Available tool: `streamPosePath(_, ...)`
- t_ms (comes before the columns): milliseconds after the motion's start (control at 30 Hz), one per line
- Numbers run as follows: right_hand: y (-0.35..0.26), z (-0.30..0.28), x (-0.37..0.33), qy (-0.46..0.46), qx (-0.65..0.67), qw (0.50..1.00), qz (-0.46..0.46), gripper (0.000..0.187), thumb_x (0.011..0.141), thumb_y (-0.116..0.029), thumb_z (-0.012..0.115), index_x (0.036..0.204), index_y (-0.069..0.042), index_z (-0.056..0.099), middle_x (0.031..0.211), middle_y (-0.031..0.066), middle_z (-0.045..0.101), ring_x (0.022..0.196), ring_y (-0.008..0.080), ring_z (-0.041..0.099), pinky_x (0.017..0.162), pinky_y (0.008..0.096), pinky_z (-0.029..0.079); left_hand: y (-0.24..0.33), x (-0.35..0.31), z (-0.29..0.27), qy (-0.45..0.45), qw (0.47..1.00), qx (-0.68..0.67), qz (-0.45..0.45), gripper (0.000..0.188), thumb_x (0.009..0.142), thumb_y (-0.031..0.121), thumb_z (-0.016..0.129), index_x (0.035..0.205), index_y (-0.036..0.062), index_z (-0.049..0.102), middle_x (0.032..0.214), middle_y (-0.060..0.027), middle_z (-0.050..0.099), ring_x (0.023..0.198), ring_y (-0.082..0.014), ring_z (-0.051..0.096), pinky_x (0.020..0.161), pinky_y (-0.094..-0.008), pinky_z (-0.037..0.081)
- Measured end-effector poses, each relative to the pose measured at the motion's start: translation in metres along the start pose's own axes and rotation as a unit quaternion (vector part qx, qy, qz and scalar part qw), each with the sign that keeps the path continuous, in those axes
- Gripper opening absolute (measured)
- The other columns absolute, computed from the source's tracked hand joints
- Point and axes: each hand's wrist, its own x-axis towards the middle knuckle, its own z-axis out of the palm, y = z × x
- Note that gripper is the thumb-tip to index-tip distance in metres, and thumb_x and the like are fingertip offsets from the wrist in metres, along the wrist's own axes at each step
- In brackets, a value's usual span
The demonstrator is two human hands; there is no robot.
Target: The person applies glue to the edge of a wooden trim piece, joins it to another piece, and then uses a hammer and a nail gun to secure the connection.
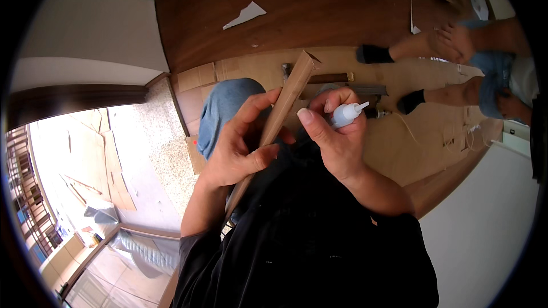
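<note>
My left hand [242,142] is closed around a long brown wood-grain strip [290,91]. The strip slants up and to the right, its cut end showing at the top, while its lower part runs down past my left forearm. In my right hand [339,142] is a small white glue bottle [346,115] with a narrow nozzle pointing right. My right thumb lies near the bottle's side, and the fingers curl behind it. The bottle and the strip are apart, with the nozzle turned away from the strip.
Cardboard sheets [240,67] cover the floor beneath me. A hammer [325,77] and a grey metal bar [371,89] lie beyond my hands. At the right sits another person [491,74], legs stretched toward me. A white scrap [245,15] rests on the dark wooden floor [319,11].
</note>
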Motion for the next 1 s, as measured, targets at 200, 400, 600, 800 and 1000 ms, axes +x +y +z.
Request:
streamPosePath(200, -0.008, -0.020, 0.019, 0.013, -0.004, 1.000, -0.012, 0.014, 0.099, -0.010, 0.068, 0.102, -0.005, 0.056, 0.082, -0.0012, 0.062, 0.072, 0.0019, 0.052, 0.063, 0.0196, 0.043, 0.002, 0.000, -0.005, -0.014, 1.000, -0.003, -0.012, 0.081, 0.079, 0.002, 0.064, 0.155, -0.0001, 0.036, 0.130, -0.0083, 0.055, 0.103, -0.0178, 0.067, 0.087, -0.0273, 0.051)
streamPosePath(400, -0.021, -0.014, 0.037, 0.024, -0.037, 0.998, -0.045, 0.019, 0.099, -0.011, 0.070, 0.114, -0.002, 0.065, 0.085, -0.0009, 0.064, 0.072, 0.0018, 0.052, 0.061, 0.0192, 0.041, -0.004, 0.002, -0.001, 0.010, 1.000, 0.015, 0.006, 0.086, 0.075, 0.009, 0.070, 0.154, -0.0008, 0.039, 0.142, -0.0135, 0.052, 0.098, -0.0219, 0.068, 0.075, -0.0269, 0.054)
streamPosePath(600, -0.030, -0.012, 0.043, 0.000, -0.030, 1.000, 0.009, 0.017, 0.098, -0.012, 0.069, 0.110, -0.001, 0.067, 0.082, -0.0011, 0.064, 0.068, 0.0024, 0.052, 0.059, 0.0203, 0.042, -0.010, 0.002, 0.004, 0.005, 0.997, 0.059, 0.045, 0.083, 0.078, 0.007, 0.068, 0.155, -0.0007, 0.037, 0.138, -0.0119, 0.047, 0.099, -0.0212, 0.065, 0.090, -0.0319, 0.052)
streamPosePath(800, -0.034, -0.015, 0.043, 0.018, -0.055, 0.998, 0.033, 0.013, 0.097, -0.011, 0.070, 0.104, 0.000, 0.069, 0.079, -0.0023, 0.063, 0.068, 0.0021, 0.053, 0.059, 0.0194, 0.042, -0.014, 0.001, 0.005, -0.002, 0.993, 0.085, 0.076, 0.076, 0.081, -0.003, 0.064, 0.153, 0.0000, 0.039, 0.140, -0.0141, 0.042, 0.101, -0.0218, 0.065, 0.091, -0.0333, 0.053)
streamPosePath(1000, -0.028, -0.025, 0.044, -0.001, -0.073, 0.997, 0.018, 0.012, 0.097, -0.008, 0.069, 0.106, 0.000, 0.067, 0.082, 0.0012, 0.065, 0.066, 0.0040, 0.053, 0.057, 0.0208, 0.041, -0.010, 0.001, 0.008, 0.016, 0.993, 0.101, 0.057, 0.077, 0.083, 0.008, 0.068, 0.153, -0.0011, 0.038, 0.137, -0.0131, 0.046, 0.101, -0.0218, 0.066, 0.091, -0.0339, 0.053)
